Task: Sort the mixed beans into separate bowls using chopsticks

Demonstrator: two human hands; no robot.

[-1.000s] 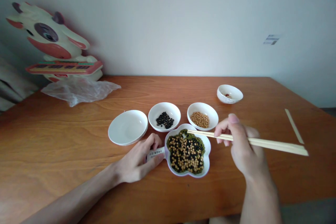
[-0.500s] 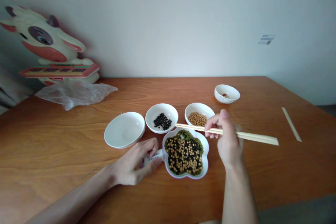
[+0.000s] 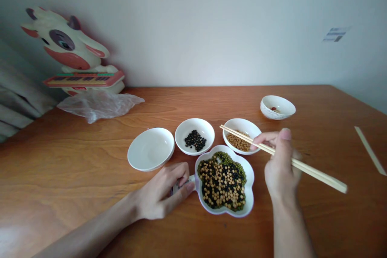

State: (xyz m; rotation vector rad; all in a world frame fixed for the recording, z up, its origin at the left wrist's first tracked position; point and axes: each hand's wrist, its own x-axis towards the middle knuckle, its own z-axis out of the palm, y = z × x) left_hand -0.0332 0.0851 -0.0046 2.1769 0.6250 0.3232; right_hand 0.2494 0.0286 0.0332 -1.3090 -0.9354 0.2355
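Note:
My left hand (image 3: 163, 195) is closed on the handle of a white flower-shaped dish (image 3: 249, 193) filled with mixed yellow, black and green beans. My right hand (image 3: 279, 165) grips a pair of wooden chopsticks (image 3: 308, 169), their tips raised over the bowl of yellow beans (image 3: 242, 140). To the left of that bowl stand a bowl of black beans (image 3: 195, 136) and an empty white bowl (image 3: 150, 148).
A small white bowl (image 3: 277, 107) stands at the back right of the wooden table (image 3: 60, 161). A paper chopstick sleeve (image 3: 369, 150) lies far right. A crumpled plastic bag (image 3: 98, 104) and a cartoon cow toy (image 3: 72, 54) are at the back left by the wall.
The chopstick tips lifted from the mixed dish, swung left toward the black-bean bowl, then back right over the yellow-bean bowl. My left hand stayed on the dish handle.

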